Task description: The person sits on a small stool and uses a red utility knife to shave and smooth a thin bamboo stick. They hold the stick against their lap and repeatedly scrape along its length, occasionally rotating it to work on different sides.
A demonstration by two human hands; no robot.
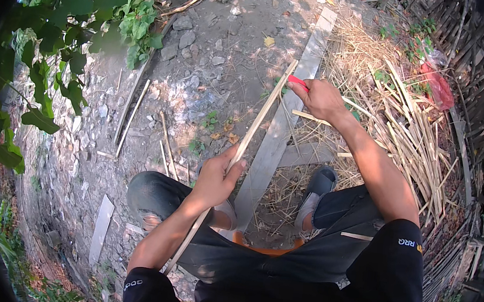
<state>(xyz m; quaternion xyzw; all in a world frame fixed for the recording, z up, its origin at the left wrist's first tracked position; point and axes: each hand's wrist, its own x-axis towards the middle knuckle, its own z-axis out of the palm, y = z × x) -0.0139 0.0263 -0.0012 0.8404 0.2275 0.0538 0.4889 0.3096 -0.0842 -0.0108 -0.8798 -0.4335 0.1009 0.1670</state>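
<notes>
My left hand (215, 178) is closed around a long pale bamboo strip (261, 120). The strip slants from below my left forearm up to a far tip near my right hand. Closed on a small red tool (299, 83), my right hand (322, 99) is close to that far tip. The tool's working end is too small to make out, and my fingers cover part of it. Beneath the strip's upper end, a long grey wooden plank (276, 137) lies on the ground between my feet.
Many split strips (414, 139) lie in a heap at the right, beside straw-like shavings (353, 45) and a red plastic bag (437, 87). Loose stones (186, 39), thin sticks (133, 117) and a short board (101, 229) lie at the left. Leafy branches (44, 71) hang at the left edge.
</notes>
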